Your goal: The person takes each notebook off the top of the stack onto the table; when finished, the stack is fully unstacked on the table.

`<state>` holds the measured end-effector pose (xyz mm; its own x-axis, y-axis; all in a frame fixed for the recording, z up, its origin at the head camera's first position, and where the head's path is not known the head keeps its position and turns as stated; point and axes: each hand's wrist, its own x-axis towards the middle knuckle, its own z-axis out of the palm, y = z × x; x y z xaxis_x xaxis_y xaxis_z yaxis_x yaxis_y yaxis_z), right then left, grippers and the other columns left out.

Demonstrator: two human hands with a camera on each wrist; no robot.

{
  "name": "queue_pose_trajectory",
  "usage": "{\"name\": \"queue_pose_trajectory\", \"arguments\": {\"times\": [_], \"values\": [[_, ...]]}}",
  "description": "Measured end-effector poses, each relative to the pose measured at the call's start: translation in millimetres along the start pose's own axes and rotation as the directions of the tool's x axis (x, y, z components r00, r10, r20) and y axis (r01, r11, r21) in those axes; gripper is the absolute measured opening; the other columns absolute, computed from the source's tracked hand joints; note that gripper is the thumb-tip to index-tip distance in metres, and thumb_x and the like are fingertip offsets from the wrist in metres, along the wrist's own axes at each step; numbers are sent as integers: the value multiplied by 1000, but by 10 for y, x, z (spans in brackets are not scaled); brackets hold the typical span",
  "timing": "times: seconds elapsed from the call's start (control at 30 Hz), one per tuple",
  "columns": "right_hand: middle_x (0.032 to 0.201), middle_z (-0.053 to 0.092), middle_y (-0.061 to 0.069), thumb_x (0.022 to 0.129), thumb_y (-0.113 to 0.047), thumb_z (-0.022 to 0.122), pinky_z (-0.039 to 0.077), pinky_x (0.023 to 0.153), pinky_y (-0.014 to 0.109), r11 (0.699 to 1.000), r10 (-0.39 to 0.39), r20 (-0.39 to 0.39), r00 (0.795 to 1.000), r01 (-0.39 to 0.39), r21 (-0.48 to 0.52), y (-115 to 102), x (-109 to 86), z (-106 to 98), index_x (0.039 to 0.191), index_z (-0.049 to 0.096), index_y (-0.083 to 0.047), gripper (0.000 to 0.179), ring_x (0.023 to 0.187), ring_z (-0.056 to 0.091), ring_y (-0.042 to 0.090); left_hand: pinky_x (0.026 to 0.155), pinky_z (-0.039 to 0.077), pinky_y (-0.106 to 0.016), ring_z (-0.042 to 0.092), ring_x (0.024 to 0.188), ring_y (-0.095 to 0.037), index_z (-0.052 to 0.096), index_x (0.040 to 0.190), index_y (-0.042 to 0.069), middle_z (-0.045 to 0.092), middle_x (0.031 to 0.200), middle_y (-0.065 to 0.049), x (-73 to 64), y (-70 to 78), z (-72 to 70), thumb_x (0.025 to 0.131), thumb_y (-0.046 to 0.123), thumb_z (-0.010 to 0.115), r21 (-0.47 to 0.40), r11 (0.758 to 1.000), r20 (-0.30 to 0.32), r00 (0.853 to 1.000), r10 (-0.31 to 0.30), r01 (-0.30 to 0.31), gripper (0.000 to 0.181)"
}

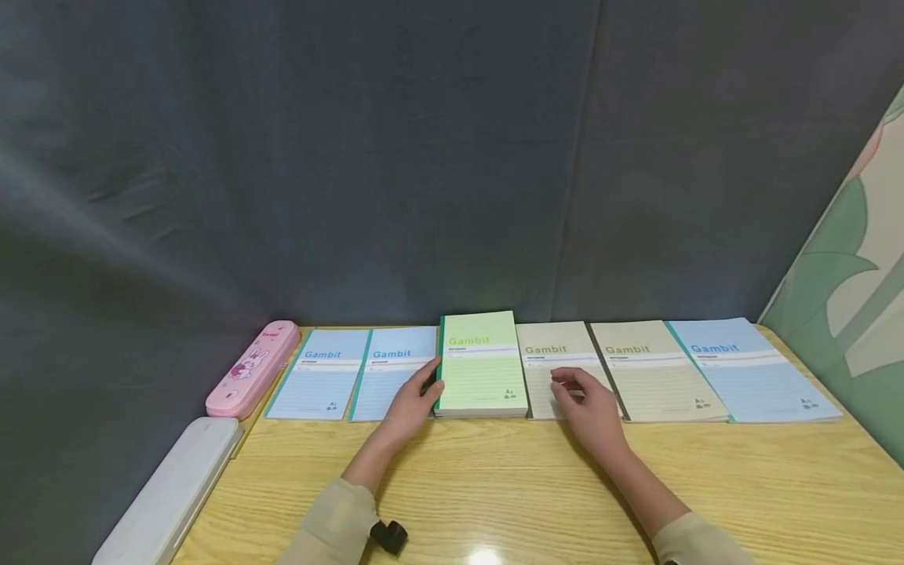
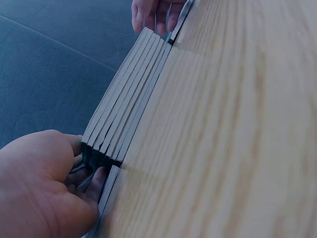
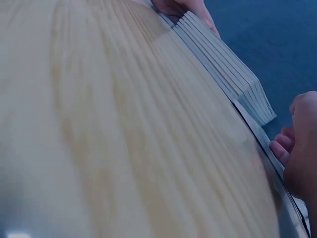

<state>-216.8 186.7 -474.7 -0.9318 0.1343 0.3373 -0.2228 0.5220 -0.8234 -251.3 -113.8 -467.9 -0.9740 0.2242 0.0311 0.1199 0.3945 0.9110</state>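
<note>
Notebook stack (image 1: 484, 380), green cover on top, lying flat midway along the worktop's (image 1: 487, 486) far edge. Left hand (image 1: 412, 402) at its spine side, fingers and thumb outstretched against it. Right hand (image 1: 588, 408) over the neighbouring beige notebook (image 1: 538, 378), fingers loosely bent, holding nothing; can't tell whether it touches the cover. Next, another beige notebook (image 1: 653, 377), then a blue notebook (image 1: 752, 373) by the far right corner. Left of the stack, two blue notebooks (image 1: 397, 370); pink pencil case (image 1: 253, 369) at the far left corner, white case (image 1: 169, 490) along the left edge.
</note>
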Motion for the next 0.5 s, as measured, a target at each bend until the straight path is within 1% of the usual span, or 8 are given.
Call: {"name": "queue_pose_trajectory", "arguments": {"times": [0.1, 0.2, 0.27, 0.4, 0.5], "values": [[106, 71, 10, 100, -12, 65, 55, 86, 33, 1000, 22, 30, 999, -22, 0, -30, 33, 94, 115, 71, -2, 19, 99, 66, 23, 118, 26, -55, 27, 148, -37, 34, 160, 15, 31, 162, -15, 0, -6, -7, 109, 26, 49, 5, 1000, -3, 1000, 2, -2, 54], [105, 71, 10, 100, -13, 65, 55, 88, 40, 999, 39, 55, 998, -39, 0, -65, 61, 190, 115, 71, -3, 19, 99, 66, 24, 118, 26, -54, 27, 148, -37, 33, 160, 15, 31, 162, -16, -5, -8, -13, 109, 26, 49, 2, 1000, -2, 1000, 5, -5, 54], [105, 71, 10, 101, -14, 64, 54, 89, 42, 999, 43, 67, 997, -43, -1, -90, 78, 250, 118, 70, -3, 21, 99, 67, 25, 117, 27, -55, 28, 147, -38, 33, 160, 14, 32, 161, -17, -10, -10, -16, 109, 26, 49, -3, 1000, 4, 1000, 10, -10, 55], [108, 71, 12, 103, -18, 62, 54, 91, 43, 999, 46, 77, 996, -47, 8, -151, 108, 338, 128, 67, -4, 29, 100, 66, 26, 116, 29, -54, 30, 146, -38, 32, 160, 13, 33, 160, -18, -15, -6, -12, 109, 25, 49, -15, 1000, 17, 1000, 20, -20, 55], [108, 70, 13, 102, -21, 64, 54, 91, 42, 998, 49, 84, 995, -52, 33, -198, 127, 371, 132, 65, -5, 35, 100, 66, 26, 117, 28, -54, 30, 147, -38, 32, 160, 13, 33, 161, -17, -13, 6, -7, 109, 25, 48, -20, 1000, 18, 1000, 24, -23, 55]]}}
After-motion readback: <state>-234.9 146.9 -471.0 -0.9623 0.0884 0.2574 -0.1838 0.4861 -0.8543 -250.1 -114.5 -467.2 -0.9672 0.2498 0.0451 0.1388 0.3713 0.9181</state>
